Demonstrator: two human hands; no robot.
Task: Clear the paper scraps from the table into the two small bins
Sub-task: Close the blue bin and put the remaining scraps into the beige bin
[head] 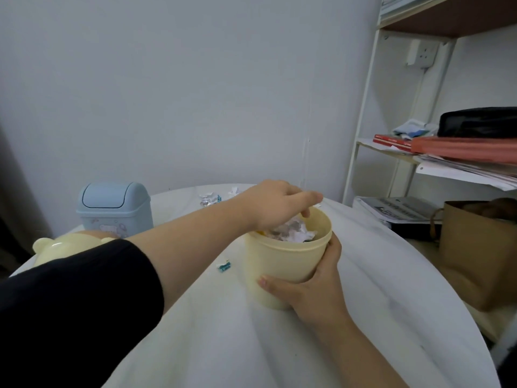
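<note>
While the right hand [313, 284] grips the pale yellow round plastic bin [279, 264] low on its side wall, thumb on the near face and fingers curled round the far side, the bin stands upright on the white round surface [279, 345].

Head view (the only view).

Left hand [279, 204]: reaches across from the left over the bin's open mouth, fingers bent down toward the contents. A small white fleck shows at the fingertips; whether anything is pinched cannot be told.

Bin contents: crumpled white paper [291, 233], heaped close to the rim. Bin wall smooth, matte, slightly tapered, with a raised band below the rim.

Surface: glossy, faint grey veining.

Teal-and-white scrap [223, 266]: lies just left of the yellow bin, not touching it. Torn white scraps [209, 198]: at the far edge, beyond the left forearm.

Pale blue plastic bin with a domed swing lid [114, 205]: flap shut, far left. Pale yellow bear-eared lid [56, 245]: just in front of it.

Right of the surface: brown paper bag [481, 253]; white metal shelf [391, 107] carrying books and loose papers.
</note>
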